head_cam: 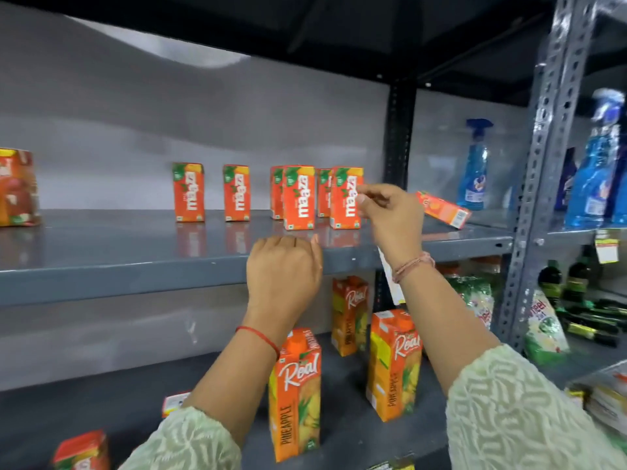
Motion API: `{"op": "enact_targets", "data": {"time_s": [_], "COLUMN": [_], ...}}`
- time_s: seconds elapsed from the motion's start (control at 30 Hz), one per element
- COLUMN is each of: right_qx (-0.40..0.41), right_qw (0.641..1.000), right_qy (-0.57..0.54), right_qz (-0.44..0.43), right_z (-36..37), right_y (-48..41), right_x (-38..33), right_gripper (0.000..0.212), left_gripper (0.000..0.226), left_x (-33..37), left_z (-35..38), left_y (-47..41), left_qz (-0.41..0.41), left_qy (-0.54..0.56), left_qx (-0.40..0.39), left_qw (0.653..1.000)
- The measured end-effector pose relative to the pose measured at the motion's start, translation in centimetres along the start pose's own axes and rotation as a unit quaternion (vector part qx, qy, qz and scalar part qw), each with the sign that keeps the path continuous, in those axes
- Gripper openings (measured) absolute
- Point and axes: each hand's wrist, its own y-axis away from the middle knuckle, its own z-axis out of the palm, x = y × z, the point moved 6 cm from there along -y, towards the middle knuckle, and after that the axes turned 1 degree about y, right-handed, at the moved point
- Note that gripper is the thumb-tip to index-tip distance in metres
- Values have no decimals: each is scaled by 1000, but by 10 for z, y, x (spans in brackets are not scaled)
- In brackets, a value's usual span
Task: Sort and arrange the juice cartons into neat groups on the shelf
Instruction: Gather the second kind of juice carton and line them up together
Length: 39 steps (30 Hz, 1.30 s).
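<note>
Several small orange Maaza cartons stand upright on the upper grey shelf (101, 252): two single ones (188, 191) (236, 192) and two front-and-back pairs (298, 197) (344, 197). My right hand (390, 218) pinches thumb and forefinger on the upper right edge of the rightmost Maaza carton. Behind that hand another small orange carton (442, 209) lies tilted on its side. My left hand (283, 269) rests with curled fingers against the shelf's front edge and holds nothing. Tall Real pineapple cartons (295, 395) (393, 364) (349, 315) stand on the lower shelf.
A larger red-orange carton (17, 186) stands at the far left of the upper shelf. Blue spray bottles (473, 164) (597, 171) stand at the right beyond the perforated steel upright (543, 164). Green packets and dark bottles (576, 283) fill the lower right. A small carton (81, 451) sits at bottom left.
</note>
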Motion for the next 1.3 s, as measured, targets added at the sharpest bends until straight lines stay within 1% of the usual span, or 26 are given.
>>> {"op": "enact_targets", "data": {"time_s": [0.03,0.13,0.2,0.23,0.3,0.33,0.37,0.43,0.5,0.6,0.67,0.77,0.83,0.9,1.03,1.1,1.2,1.27,1.3], "right_qx": [14,98,131,130,95,58,18,-50,-74,-83,-103,-104,-81,-43,7,25,43,37,31], "right_qw": [1000,993,982,976,962,957,952,942,931,931,933,936,950,962,974,976,979,979,979], "right_qy": [15,69,132,167,220,224,225,247,258,277,252,229,195,157,138,134,122,128,126], "right_qz": [-1,0,28,55,130,178,204,221,246,222,237,244,232,220,181,169,159,155,159], "right_z": [-10,-51,-77,-87,-99,-99,-98,-92,-90,-93,-96,-103,-106,-111,-119,-125,-130,-128,-126], "right_y": [-8,-35,-57,-68,-84,-88,-90,-87,-87,-92,-90,-87,-84,-78,-70,-66,-58,-55,-55], "right_x": [4,22,46,59,86,101,110,115,120,121,122,121,117,112,100,98,102,105,106], "right_gripper": [20,23,26,29,37,38,37,36,37,39,39,39,37,40,45,40,19,39,44], "left_gripper": [42,39,39,38,38,38,39,40,41,44,45,47,48,53,58,59,62,63,63], "left_x": [6,7,6,6,7,8,8,7,7,7,7,8,8,8,9,9,9,9,9], "left_z": [2,6,9,9,10,11,11,11,11,10,10,8,7,6,7,7,6,5,5], "left_y": [0,3,4,5,6,7,8,9,10,10,10,10,10,10,10,9,9,9,9], "left_qz": [-4,-26,-32,-31,-26,-26,-26,-23,-25,-27,-25,-22,-25,-26,-29,-32,-41,-48,-50], "left_qy": [-4,-31,-45,-49,-51,-48,-46,-46,-47,-47,-47,-46,-38,-32,-25,-20,-12,-1,1], "left_qx": [7,32,38,42,47,48,52,60,60,62,62,66,65,64,55,47,38,30,29], "left_qw": [1000,999,998,997,997,997,997,997,997,997,997,997,997,997,998,998,998,998,998]}}
